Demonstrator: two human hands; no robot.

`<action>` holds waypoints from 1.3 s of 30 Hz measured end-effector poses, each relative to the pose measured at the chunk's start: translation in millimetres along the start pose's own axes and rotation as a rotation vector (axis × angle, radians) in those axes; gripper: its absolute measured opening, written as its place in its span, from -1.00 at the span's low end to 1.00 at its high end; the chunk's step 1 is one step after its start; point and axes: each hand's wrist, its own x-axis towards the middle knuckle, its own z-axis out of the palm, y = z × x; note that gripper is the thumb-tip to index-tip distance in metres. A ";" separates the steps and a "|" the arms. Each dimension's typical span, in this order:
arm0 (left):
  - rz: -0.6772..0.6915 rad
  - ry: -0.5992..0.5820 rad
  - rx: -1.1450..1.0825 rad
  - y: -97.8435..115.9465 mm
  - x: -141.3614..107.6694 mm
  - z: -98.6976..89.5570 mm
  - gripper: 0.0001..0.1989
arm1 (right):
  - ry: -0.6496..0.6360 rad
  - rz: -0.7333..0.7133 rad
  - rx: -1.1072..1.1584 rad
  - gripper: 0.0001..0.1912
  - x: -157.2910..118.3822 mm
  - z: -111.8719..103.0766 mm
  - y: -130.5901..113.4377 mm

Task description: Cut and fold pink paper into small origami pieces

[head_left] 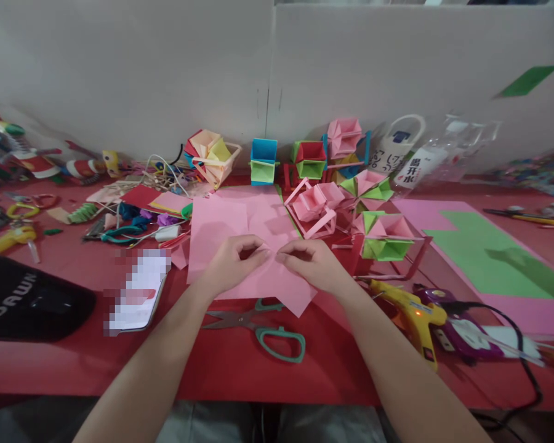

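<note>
One head-worn view here, looking forward and down from the person's own seat, close over the red table (240, 369). Both forearms run up from the bottom edge, and the grey wall (166, 67) closes off the back.

Both forearms are bare from the frame edge down to the fingers; no sleeves show. Left hand (231, 264) and right hand (316, 264): no rings, watch, gloves or bands visible behind the fingers.
</note>
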 end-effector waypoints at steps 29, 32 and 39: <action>-0.031 0.382 -0.007 -19.8 2.1 -58.6 -0.82 | 0.022 0.069 -0.025 -0.88 2.6 -5.5 8.5; -0.055 0.404 -0.015 -19.8 1.9 -61.2 -0.77 | 0.053 0.066 -0.038 -0.86 2.7 -8.0 9.6; -0.034 0.515 -0.027 -31.8 3.9 -68.5 -0.82 | 0.111 0.093 -0.011 -0.87 3.9 -15.1 14.2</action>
